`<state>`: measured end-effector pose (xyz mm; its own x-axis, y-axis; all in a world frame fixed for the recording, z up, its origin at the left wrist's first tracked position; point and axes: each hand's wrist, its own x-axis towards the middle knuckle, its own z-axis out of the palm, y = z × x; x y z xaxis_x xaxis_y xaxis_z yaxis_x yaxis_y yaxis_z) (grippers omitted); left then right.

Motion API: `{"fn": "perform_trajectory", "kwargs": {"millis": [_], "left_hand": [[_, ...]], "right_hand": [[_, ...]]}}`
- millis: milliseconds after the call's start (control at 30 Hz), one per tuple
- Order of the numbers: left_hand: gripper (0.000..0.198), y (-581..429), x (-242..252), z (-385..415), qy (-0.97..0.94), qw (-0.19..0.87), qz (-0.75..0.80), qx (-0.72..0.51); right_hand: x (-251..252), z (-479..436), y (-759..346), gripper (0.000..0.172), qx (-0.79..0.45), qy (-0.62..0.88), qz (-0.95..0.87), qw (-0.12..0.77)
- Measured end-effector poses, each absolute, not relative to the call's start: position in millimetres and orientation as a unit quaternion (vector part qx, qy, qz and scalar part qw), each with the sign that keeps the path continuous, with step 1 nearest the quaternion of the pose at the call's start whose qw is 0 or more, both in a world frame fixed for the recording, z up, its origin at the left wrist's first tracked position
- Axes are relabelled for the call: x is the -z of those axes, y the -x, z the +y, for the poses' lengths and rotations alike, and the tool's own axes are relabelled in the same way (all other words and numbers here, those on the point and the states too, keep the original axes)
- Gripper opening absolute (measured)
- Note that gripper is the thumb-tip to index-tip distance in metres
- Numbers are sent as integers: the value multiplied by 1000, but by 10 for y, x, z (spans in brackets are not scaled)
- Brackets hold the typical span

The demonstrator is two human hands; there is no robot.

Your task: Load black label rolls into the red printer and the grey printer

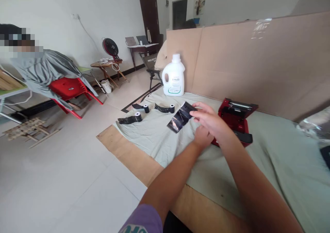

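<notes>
we have the black strip (181, 117) raised above the middle of the surface (129, 146), just left of the red device (230, 118), its free end slanting down toward the near left edge. our right hand (207, 116) pinches it, thumb and fingers together on its upper corner; whether a roll sits behind those fingers, we cannot tell. our left hand (203, 136) is low and curled beside the device, partly hidden by the other wrist, so we cannot tell if it is clamped on the casing or only resting there.

to handle this well, we would grip the strip by its margin and leave the glossy face alone, since it looks thin and likely to crease or take smudges. a light pinch should do; one corner alone probably lets it twist, so a second hold at the opposite end would flatten it. we would also uncross our forearms a little, so that one wrist doesn't block our view of the other hand.

the device stands toward the right of the surface with its lid (250, 109) up, and we would steady its base on the rumpled cloth (152, 133), not by that lid. three black rolls (139, 118) lie near the left corner with their tails out; our sleeves should clear them, and the white jug (174, 78) by the far edge, too.
</notes>
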<state>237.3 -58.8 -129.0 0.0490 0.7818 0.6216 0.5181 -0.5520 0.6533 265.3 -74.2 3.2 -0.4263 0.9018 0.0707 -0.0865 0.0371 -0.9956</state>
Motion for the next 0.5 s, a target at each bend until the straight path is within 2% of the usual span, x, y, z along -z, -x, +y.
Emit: {"fn": "perform_trajectory", "kwargs": {"millis": [133, 300, 400, 500], "left_hand": [[21, -2362, 1432, -604, -665, 153, 443, -581], [23, -2330, 1341, -717, -670, 256, 376, -587], [25, -2315, 1264, -746, -676, 273, 359, -583], [28, -2324, 1260, -744, -670, 263, 388, -576]], "right_hand": [[-303, -801, -3505, 44, -505, 441, -624, 402], [-189, -597, -4082, 30, -332, 591, -626, 386], [-19, -480, -4180, 28, -364, 566, -621, 402], [50, -472, -4198, 30, -452, 490, -588, 459]]}}
